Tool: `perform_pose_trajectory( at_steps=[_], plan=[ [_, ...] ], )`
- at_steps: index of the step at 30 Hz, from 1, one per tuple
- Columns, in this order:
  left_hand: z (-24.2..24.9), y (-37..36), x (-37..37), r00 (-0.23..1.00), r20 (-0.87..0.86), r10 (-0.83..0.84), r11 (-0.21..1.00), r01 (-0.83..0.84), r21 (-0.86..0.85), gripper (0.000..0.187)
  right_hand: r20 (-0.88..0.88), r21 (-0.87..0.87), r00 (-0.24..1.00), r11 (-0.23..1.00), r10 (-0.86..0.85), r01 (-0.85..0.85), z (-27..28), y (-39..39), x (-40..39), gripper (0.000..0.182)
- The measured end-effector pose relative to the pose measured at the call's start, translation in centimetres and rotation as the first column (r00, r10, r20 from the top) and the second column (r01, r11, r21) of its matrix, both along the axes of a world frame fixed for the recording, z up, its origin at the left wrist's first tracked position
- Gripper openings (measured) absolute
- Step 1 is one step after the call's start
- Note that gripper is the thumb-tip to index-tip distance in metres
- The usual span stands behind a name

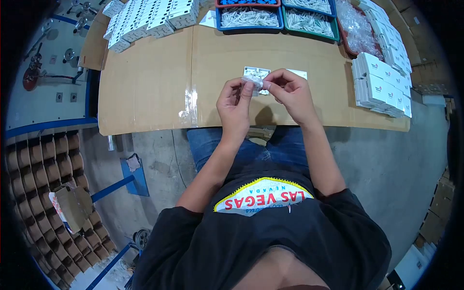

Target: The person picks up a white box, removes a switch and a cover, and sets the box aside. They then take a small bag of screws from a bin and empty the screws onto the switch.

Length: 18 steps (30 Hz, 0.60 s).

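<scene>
My left hand (234, 106) pinches a small clear plastic bag (253, 80) with white bits in it, above the cardboard-covered table. From the other side my right hand (293, 94) has thumb and forefinger closed at the bag's edge. The exact contents of the bag are too small to make out. Just beyond the fingers lies a white plate-like piece (256, 71) with dark marks. Another flat white piece (299, 73) shows partly behind my right hand.
Bins of white plugs (249, 18) stand at the back, with a red bin of clear plastic bags (358, 29) beside them. White boxes (382, 87) are stacked at the right. Rows of white units (154, 19) sit back left. The cardboard tabletop (145, 96) ends near my lap.
</scene>
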State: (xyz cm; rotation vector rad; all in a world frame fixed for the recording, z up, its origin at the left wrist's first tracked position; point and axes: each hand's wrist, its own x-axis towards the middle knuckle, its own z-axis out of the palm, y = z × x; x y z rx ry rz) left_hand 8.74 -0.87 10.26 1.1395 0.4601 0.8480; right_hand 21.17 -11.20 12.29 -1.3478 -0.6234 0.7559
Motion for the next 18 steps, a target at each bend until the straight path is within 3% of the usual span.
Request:
perform_pose_trajectory(
  at_steps=[18],
  plan=[
    [0.28, -0.06, -0.29, 1.0, -0.014, -0.014, 0.994, 0.016, 0.104, 0.021, 0.178, 0.004, 0.982, 0.998, -0.064, 0.065, -0.1, 0.23, -0.7, 0.015]
  ],
)
